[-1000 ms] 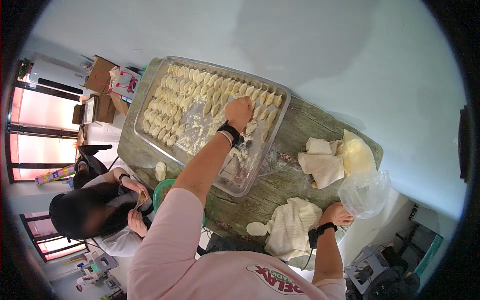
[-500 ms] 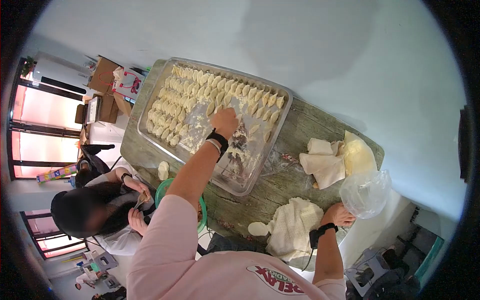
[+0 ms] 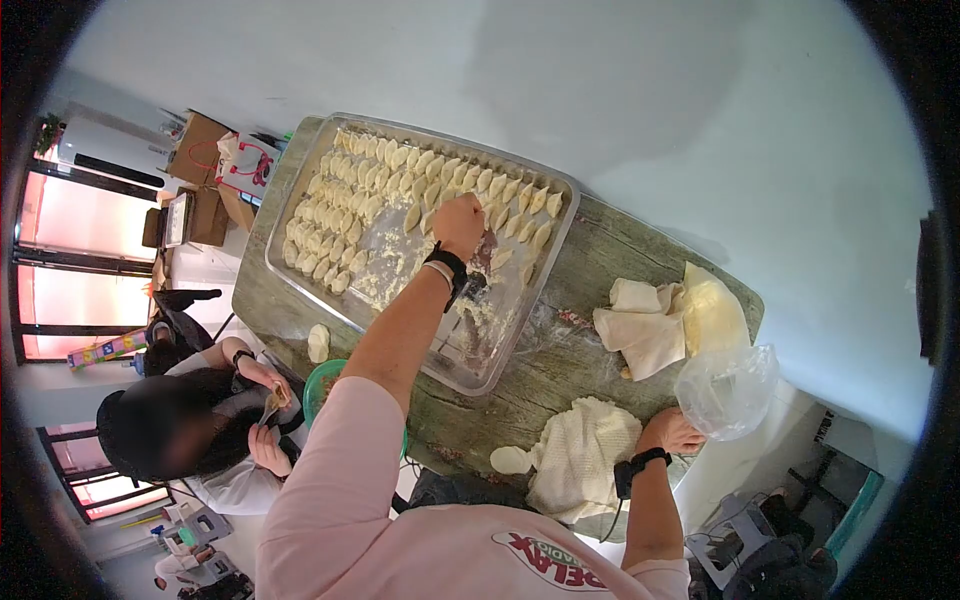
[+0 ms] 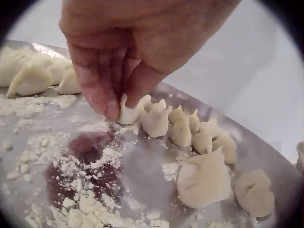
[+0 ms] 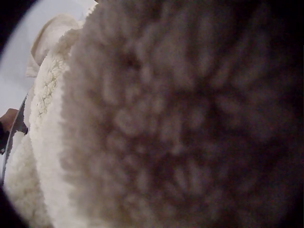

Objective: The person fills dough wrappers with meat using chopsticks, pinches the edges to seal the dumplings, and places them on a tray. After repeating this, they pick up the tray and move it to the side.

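My left hand [image 3: 460, 226] is over the metal tray [image 3: 490, 377]; in the left wrist view that hand [image 4: 137, 42] pinches a small pale dumpling [image 4: 127, 115] between thumb and fingers, at the end of a row. Flour and a reddish patch lie on the tray floor beside it. Two larger dumplings [image 4: 204, 179] sit apart, nearer the camera. At the table's lower right edge my right hand [image 3: 672, 431] rests with fingers loosely bent, between a cream towel [image 3: 588, 455] and a clear plastic bag [image 3: 728, 392]. Pale blurred fabric [image 5: 180, 118] fills most of the right wrist view.
Folded cloths [image 3: 645, 335] and a yellowish bag [image 3: 714, 312] lie at the table's right. A green bowl [image 3: 314, 392] is partly behind my left arm. Across the table corner, a person in a black cap [image 3: 125, 432] holds a utensil and a piece of dough.
My left hand moved left and toward me across the tray, then a little back up and right beside the dumpling rows. The right hand has stayed in place.
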A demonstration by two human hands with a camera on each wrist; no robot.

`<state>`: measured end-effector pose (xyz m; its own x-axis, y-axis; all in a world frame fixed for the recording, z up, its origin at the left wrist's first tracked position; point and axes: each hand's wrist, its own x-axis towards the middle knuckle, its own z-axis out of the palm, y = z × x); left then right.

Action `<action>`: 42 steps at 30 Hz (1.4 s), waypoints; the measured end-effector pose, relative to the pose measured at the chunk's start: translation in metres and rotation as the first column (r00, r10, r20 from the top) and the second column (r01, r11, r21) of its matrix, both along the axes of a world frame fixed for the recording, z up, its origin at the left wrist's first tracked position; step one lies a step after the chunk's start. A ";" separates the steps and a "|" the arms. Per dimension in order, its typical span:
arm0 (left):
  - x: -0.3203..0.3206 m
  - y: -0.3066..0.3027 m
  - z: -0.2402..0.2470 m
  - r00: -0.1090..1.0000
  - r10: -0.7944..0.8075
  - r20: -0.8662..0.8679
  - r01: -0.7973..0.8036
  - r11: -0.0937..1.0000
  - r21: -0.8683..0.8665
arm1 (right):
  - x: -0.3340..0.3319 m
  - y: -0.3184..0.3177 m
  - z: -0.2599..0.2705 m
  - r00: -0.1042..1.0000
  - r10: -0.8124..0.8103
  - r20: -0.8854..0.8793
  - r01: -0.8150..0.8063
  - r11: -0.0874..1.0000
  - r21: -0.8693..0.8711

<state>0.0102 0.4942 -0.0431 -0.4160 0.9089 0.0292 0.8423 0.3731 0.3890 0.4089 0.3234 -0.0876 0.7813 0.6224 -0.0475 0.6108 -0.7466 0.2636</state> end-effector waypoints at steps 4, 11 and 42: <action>-0.002 0.002 -0.004 1.000 0.019 0.013 -0.019 0.999 0.050 | -0.002 0.001 0.002 1.000 -0.002 -0.022 0.003 0.999 0.042; 0.002 -0.001 0.001 0.999 0.025 0.038 -0.029 0.995 0.097 | 0.012 -0.005 -0.022 0.997 0.024 0.069 -0.029 0.997 0.078; -0.025 -0.005 0.007 0.998 0.055 0.026 -0.056 0.997 0.049 | 0.011 -0.009 -0.024 0.982 0.079 0.170 -0.092 0.993 0.071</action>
<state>-0.0147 0.4892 -0.0360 -0.4667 0.8822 0.0631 0.8111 0.3985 0.4281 0.4198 0.3148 -0.1119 0.7177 0.6840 0.1304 0.6259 -0.7158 0.3096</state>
